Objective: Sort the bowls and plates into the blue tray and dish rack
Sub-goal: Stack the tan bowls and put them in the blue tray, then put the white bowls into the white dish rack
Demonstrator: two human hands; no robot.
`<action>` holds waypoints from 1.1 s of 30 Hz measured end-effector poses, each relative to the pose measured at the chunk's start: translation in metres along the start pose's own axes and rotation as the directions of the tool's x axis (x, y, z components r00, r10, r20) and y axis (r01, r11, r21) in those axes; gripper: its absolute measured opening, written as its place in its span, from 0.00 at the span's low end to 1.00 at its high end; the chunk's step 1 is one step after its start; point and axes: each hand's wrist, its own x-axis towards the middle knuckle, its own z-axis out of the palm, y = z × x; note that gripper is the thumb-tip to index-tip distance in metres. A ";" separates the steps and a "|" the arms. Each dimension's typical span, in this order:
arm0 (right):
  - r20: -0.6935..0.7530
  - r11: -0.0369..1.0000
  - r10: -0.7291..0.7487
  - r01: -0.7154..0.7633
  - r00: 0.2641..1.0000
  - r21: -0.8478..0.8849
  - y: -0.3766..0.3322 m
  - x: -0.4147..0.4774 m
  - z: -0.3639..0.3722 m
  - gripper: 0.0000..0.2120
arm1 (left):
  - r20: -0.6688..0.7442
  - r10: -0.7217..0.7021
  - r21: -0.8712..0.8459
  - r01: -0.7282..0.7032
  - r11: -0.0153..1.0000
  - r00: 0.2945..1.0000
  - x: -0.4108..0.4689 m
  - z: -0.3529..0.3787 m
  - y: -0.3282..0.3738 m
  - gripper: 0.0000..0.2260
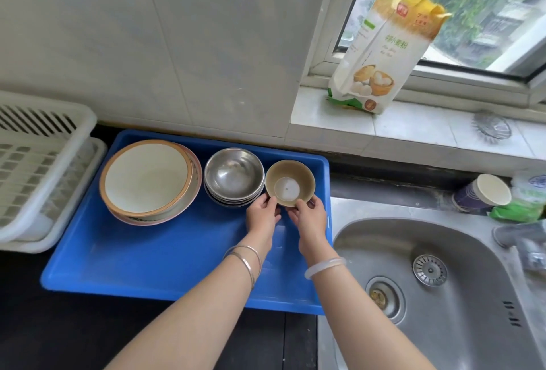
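A blue tray (153,254) lies on the dark counter. Inside it at the far left sits a stack of wide cream plates and bowls (147,179), and beside that a stack of steel bowls (234,176). At the tray's far right corner is a small tan bowl (289,182) with a white bottom. My left hand (263,214) and my right hand (308,214) hold this bowl by its near rim, one on each side. The white dish rack (35,169) stands left of the tray with nothing visible in it.
A steel sink (428,281) lies right of the tray, its tap (520,239) at the right edge. A paper cup (484,194) and green packet (520,210) sit behind the sink. A flour bag (381,53) stands on the windowsill.
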 end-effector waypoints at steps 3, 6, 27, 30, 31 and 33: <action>0.031 1.000 0.024 -0.024 0.999 -0.012 -0.003 -0.001 -0.002 0.14 | 0.014 0.004 0.035 -0.005 0.999 1.000 -0.004 -0.002 0.002 0.14; 0.067 0.997 0.037 -0.032 0.997 -0.076 -0.006 -0.006 -0.007 0.15 | 0.012 0.008 0.066 -0.009 0.998 1.000 -0.010 -0.007 0.004 0.16; 0.669 0.541 -0.039 0.579 0.742 -0.610 0.071 -0.195 0.087 0.10 | -0.170 0.570 0.760 -0.262 0.595 0.804 -0.131 -0.266 0.032 0.12; 0.765 0.480 0.053 0.656 0.642 -0.583 0.104 -0.229 0.125 0.11 | -0.347 0.619 0.751 -0.187 0.634 0.705 -0.152 -0.331 0.027 0.12; 0.782 0.464 0.088 0.669 0.617 -0.581 0.115 -0.239 0.138 0.11 | -0.401 0.622 0.742 -0.160 0.651 0.673 -0.159 -0.352 0.025 0.12; 0.794 0.427 0.172 0.682 0.584 -0.594 0.134 -0.256 0.162 0.12 | -0.484 0.635 0.735 -0.114 0.669 0.602 -0.172 -0.392 0.020 0.12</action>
